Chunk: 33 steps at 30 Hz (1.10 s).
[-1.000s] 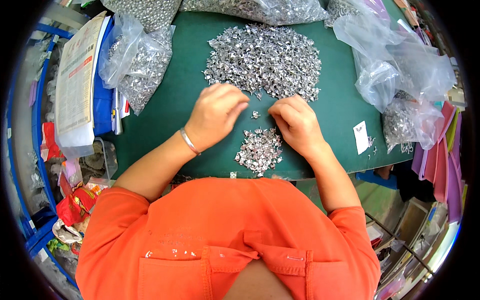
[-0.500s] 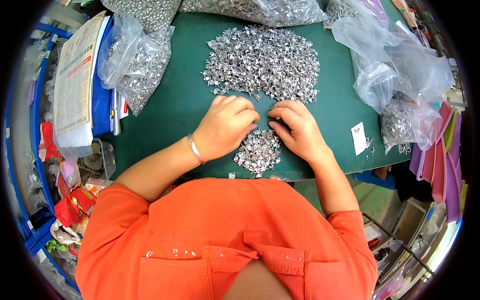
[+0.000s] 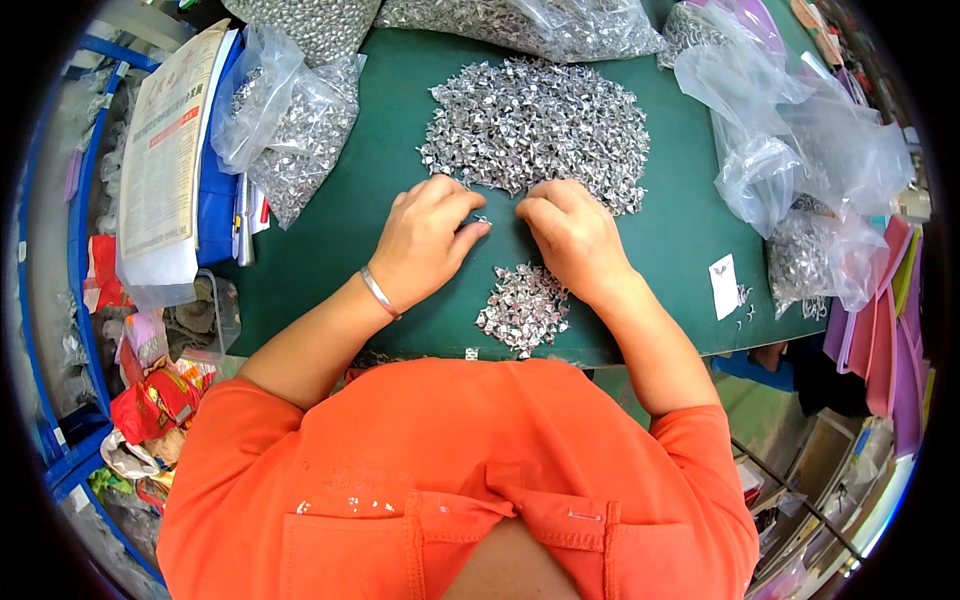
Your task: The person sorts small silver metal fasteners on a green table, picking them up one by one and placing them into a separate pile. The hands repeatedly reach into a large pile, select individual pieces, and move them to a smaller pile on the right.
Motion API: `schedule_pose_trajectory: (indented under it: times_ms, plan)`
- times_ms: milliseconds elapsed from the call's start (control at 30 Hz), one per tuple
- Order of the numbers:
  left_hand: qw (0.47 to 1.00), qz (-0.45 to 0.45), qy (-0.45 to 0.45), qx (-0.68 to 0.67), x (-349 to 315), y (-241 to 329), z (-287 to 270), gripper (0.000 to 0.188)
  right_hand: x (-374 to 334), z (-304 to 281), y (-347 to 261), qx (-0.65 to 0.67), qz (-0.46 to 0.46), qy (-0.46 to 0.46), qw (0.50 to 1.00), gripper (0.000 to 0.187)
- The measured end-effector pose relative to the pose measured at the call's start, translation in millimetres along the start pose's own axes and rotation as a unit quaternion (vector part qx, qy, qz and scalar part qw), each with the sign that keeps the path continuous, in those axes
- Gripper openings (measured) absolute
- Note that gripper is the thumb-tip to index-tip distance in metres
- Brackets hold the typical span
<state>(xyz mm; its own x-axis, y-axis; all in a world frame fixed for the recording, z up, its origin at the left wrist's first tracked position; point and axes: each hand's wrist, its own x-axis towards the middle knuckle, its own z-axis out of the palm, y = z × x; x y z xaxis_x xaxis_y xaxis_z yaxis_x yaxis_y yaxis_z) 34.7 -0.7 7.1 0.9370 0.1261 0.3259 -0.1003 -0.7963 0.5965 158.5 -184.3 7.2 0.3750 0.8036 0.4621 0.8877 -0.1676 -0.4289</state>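
Observation:
A wide heap of small, shiny, pronged metal pieces (image 3: 535, 120) lies on the green tabletop. Closer to me is a smaller pile of similar silver pieces (image 3: 522, 312). My left hand (image 3: 425, 228), with a bangle at the wrist, is just off the heap's near left edge, its thumb and fingertips pinching a small silver metal piece (image 3: 482, 219). At the heap's near edge, my right hand (image 3: 578, 240) has its fingers curled in and closed. Whatever its fingertips hold is hidden under the hand.
Plastic bags of metal pieces (image 3: 310, 130) stand back left, with another long bag (image 3: 530, 25) along the back. On the right are a clear bag of parts (image 3: 805, 260) and a white card (image 3: 723, 287) beside a few loose pieces. A newspaper (image 3: 165, 150) rests against a blue holder.
Both hands have moved away from me, from above the small pile to the near edge of the big heap. A silver piece now shows at the left fingertips. The view has shifted slightly.

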Motion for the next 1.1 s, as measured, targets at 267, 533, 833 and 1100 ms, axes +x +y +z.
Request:
schedule_pose_trajectory:
  times_ms: [267,533,833,1100]
  plan:
    - [0.995,0.006,-0.004,-0.097,0,5,7,0.013,-13,-19,2,0.075,0.072,0.011,0.995,0.016]
    - [0.98,0.098,-0.095,-0.146,-5,20,3,0.014,-15,-17,-2,0.105,0.012,-0.078,0.991,0.02]
    - [0.967,0.044,-0.242,-0.065,-25,23,-17,0.077,-67,-47,-17,0.089,0.054,-0.178,0.978,0.102]
    - [0.933,-0.201,-0.113,-0.276,-28,32,3,0.043,-38,10,-44,0.011,-0.002,-0.053,0.999,0.073]
